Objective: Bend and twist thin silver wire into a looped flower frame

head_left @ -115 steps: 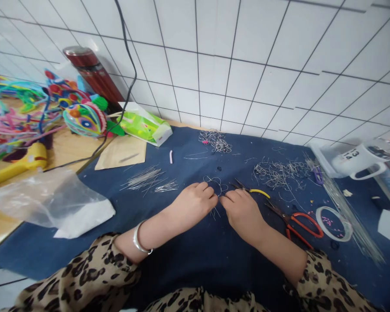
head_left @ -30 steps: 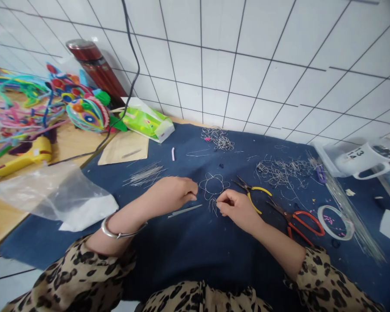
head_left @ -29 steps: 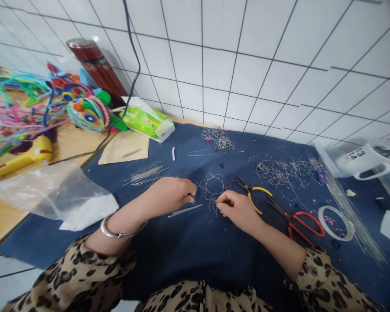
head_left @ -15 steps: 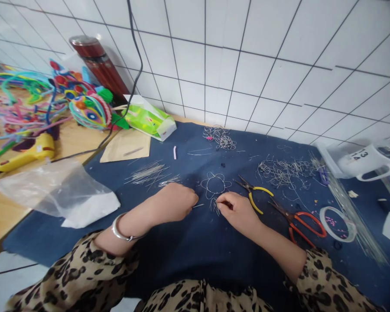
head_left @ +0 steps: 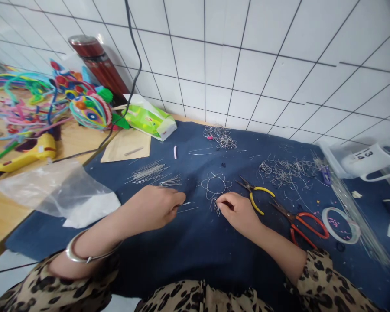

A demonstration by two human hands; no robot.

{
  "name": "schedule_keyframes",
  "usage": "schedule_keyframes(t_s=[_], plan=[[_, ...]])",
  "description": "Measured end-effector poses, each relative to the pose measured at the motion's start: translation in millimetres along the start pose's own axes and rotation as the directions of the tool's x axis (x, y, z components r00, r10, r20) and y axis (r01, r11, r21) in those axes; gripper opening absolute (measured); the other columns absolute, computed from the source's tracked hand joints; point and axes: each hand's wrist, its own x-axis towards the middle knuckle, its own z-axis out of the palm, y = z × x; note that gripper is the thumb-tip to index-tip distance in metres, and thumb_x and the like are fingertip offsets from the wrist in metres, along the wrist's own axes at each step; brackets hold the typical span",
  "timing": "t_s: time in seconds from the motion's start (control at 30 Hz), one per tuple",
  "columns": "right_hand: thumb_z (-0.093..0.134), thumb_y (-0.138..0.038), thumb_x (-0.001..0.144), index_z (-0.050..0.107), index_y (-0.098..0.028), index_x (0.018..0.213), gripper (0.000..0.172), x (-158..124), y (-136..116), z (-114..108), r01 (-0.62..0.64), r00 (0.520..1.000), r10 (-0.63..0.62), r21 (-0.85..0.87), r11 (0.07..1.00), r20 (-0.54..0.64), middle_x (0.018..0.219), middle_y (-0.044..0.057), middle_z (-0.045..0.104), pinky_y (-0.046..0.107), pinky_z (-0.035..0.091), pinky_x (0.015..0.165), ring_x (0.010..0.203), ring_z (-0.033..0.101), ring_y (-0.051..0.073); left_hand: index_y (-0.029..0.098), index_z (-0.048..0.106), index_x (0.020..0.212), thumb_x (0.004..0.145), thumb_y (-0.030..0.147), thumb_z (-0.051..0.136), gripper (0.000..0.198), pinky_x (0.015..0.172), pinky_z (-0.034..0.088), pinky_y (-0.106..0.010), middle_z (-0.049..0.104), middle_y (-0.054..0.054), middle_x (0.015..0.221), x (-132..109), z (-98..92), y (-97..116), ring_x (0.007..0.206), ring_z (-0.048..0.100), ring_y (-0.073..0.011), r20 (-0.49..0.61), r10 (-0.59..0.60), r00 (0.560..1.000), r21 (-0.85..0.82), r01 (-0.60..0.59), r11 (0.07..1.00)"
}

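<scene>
A flower shape bent from thin silver wire point(head_left: 215, 185) lies on the blue cloth point(head_left: 195, 255). My right hand point(head_left: 238, 212) is closed in a pinch on the bundle of wire ends at the flower's base. My left hand point(head_left: 151, 208) is closed too, with its fingertips pinching a few short straight wires point(head_left: 187, 206) that lie on the cloth to the left of the flower. A silver bangle point(head_left: 81, 253) sits on my left wrist.
Yellow-handled pliers point(head_left: 255, 193) and orange-handled pliers point(head_left: 303, 221) lie right of my right hand. Piles of wire point(head_left: 149, 173) and wire scraps point(head_left: 282, 169) lie on the cloth, with a tape roll point(head_left: 341, 223), a white mug point(head_left: 367, 160), a plastic bag point(head_left: 55, 190), a yellow glue gun point(head_left: 29, 154).
My left hand left the flower, reached to a small bundle of straight wires beside it, pinched some and drew back to the left. My right hand stayed on the flower's stem.
</scene>
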Motion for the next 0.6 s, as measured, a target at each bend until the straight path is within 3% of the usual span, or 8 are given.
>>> schedule_keyframes(t_s=[0.27, 0.43, 0.6], plan=[[0.047, -0.012, 0.077, 0.059, -0.021, 0.074, 0.016, -0.7, -1.4, -0.5, 0.026, 1.0, -0.026, -0.027, 0.999, 0.008, 0.073, -0.002, 0.059, 0.025, 0.039, 0.069, 0.073, 0.054, 0.012, 0.02, 0.057, 0.071, 0.083, 0.024, 0.043, 0.018, 0.055, 0.033, -0.027, 0.061, -0.003, 0.073, -21.7, 9.9, -16.5, 0.066, 0.057, -0.0176, 0.108, -0.009, 0.994, -0.012, 0.01, 1.0], [0.047, -0.013, 0.078, 0.06, -0.021, 0.075, 0.015, -1.3, -0.7, 0.7, 0.033, 0.999, -0.033, -0.039, 0.999, -0.002, 0.074, -0.001, 0.059, 0.025, 0.04, 0.07, 0.073, 0.054, 0.012, 0.019, 0.055, 0.076, 0.084, 0.028, 0.043, 0.017, 0.058, 0.035, -0.027, 0.059, -0.004, 0.074, -3.7, 11.4, 2.0, 0.07, 0.056, -0.0181, -0.051, -0.085, 0.995, -0.022, 0.084, 0.996], [0.048, -0.013, 0.078, 0.06, -0.021, 0.076, 0.015, -1.0, -0.6, 0.5, 0.046, 0.999, -0.046, -0.027, 0.999, -0.017, 0.074, -0.001, 0.06, 0.025, 0.041, 0.07, 0.073, 0.055, 0.012, 0.018, 0.054, 0.078, 0.084, 0.025, 0.042, 0.015, 0.06, 0.038, -0.027, 0.058, -0.005, 0.079, 19.3, 27.0, 18.7, 0.074, 0.056, -0.0179, -0.11, -0.038, 0.993, -0.076, 0.03, 0.997]])
